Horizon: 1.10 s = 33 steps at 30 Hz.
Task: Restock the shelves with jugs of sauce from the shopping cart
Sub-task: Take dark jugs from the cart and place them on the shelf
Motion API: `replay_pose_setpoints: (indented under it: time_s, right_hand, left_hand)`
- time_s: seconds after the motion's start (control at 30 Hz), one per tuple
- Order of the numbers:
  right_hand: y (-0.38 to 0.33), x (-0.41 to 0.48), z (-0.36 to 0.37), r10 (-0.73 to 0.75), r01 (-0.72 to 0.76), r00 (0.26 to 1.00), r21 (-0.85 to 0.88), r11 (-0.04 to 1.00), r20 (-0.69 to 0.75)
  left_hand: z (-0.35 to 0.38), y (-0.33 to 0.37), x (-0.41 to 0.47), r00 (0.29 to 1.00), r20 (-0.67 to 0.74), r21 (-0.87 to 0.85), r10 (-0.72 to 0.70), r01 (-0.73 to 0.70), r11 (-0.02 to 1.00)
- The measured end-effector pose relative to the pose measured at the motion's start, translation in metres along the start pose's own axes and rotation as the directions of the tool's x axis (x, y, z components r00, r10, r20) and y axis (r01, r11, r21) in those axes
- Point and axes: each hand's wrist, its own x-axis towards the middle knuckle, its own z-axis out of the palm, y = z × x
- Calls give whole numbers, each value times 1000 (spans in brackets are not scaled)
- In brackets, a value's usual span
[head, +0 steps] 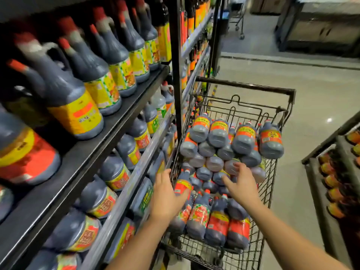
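A black wire shopping cart [245, 87] stands beside the shelves, piled with several dark sauce jugs bearing red and yellow labels [218, 223]. My left hand [165, 195] reaches over the cart's left rim, fingers relaxed, against a jug with a red label [183, 187] lying near that rim. My right hand [241, 184] hovers with spread fingers over the jug bottoms [214, 162] stacked in the middle of the cart. Neither hand grips anything. The shelf rack [109, 137] on the left holds rows of similar jugs with red caps.
A black upright post [176, 55] of the rack stands close to the cart's left side. Another low display with orange-labelled bottles [335, 184] sits at the right. The aisle floor [321, 98] beyond the cart is bare; a second cart [236, 22] stands far back.
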Motion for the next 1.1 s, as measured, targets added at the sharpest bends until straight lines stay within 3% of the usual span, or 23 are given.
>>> replay_pose_setpoints:
  time_s: [0.1, 0.23, 0.5, 0.7, 0.97, 1.1]
  right_hand:
    - [55, 11, 4, 194, -187, 978, -85, 979, 81]
    - [101, 25, 17, 356, -330, 921, -169, 929, 158]
    - [160, 55, 68, 691, -674, 695, -155, 722, 200]
    - [178, 78, 93, 792, -782, 591, -133, 609, 155]
    - [201, 88, 107, 826, -821, 551, -99, 562, 120]
    - [199, 87, 108, 845, -842, 530, -78, 534, 72]
  left_hand:
    - [44, -5, 30, 984, 144, 62, -100, 92, 994]
    - [94, -16, 63, 954, 227, 234, -195, 141, 962]
    - [163, -47, 101, 892, 304, 473, -333, 162, 866]
    - [189, -50, 116, 836, 299, 704, -461, 133, 698]
    - [218, -68, 138, 829, 173, 810, -532, 187, 555]
    - [221, -75, 139, 831, 164, 859, -532, 145, 491]
